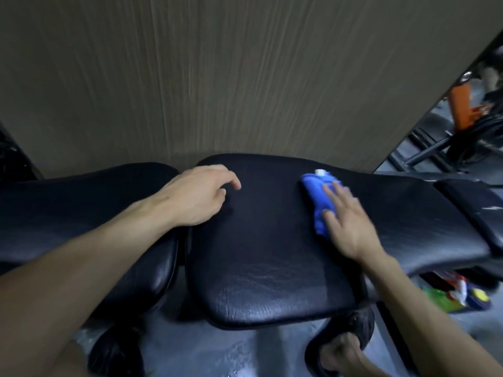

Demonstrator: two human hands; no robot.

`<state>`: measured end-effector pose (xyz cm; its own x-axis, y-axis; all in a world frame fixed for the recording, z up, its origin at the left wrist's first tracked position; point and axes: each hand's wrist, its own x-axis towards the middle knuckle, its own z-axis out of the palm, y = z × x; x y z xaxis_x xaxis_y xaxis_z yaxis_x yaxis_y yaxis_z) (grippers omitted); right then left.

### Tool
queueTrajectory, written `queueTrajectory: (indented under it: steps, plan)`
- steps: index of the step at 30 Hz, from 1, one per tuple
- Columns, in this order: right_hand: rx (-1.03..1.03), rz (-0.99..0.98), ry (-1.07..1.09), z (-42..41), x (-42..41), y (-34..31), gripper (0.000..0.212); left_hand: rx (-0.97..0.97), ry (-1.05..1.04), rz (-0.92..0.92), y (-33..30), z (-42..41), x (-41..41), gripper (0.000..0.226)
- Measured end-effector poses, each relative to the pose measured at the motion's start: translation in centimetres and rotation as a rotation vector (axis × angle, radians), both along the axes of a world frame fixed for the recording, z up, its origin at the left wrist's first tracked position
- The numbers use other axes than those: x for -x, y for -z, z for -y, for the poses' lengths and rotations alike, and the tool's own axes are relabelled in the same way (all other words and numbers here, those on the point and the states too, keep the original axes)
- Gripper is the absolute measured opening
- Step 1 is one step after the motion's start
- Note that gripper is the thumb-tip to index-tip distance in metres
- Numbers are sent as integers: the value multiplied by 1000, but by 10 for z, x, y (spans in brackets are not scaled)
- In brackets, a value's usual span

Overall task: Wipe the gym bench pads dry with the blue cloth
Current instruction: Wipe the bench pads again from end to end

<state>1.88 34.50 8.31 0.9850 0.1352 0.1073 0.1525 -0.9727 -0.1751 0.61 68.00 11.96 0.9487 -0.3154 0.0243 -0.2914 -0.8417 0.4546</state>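
A black padded gym bench runs across the view: a left pad [81, 213], a wide middle pad [258, 254] and a narrow right pad [473, 202]. The blue cloth [317, 197], bunched up with a white tag at its far end, lies on the middle pad toward its right side. My right hand [348, 224] presses flat on the cloth with fingers spread; it is motion-blurred. My left hand [196, 197] rests on the middle pad's left edge, fingers loosely curled, holding nothing.
A brown wood-grain wall [245, 77] stands right behind the bench. Dark gym machines with an orange part [462, 110] sit at the far right. Colourful items [460, 295] lie on the floor under the right pad. My sandalled feet [340, 352] stand on the wet grey floor.
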Motion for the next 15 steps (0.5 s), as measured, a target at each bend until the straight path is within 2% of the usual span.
queueTrajectory:
  steps: [2,3,4,6,8,10,12,15]
  plan:
    - [-4,-16,236,15,-4,-5,90,-26,13,-12,1,1,6,32]
    - [7,-7,249,1,7,-4,90,-35,11,-17,1,1,7,31]
    - [17,44,196,-20,27,0,85,-41,3,-21,2,1,6,31]
    - [-17,144,-82,-69,85,9,70,-46,-10,-22,3,6,5,30]
    - [-32,68,-370,-94,137,13,68,-35,-5,-6,5,17,5,30]
    - [-65,28,-453,-73,145,8,66,-23,2,-15,7,30,9,30]
    - [-84,52,-305,-24,127,10,65,-24,25,-39,10,43,15,30]
    - [-85,44,160,58,89,9,80,-71,64,-84,10,57,27,32]
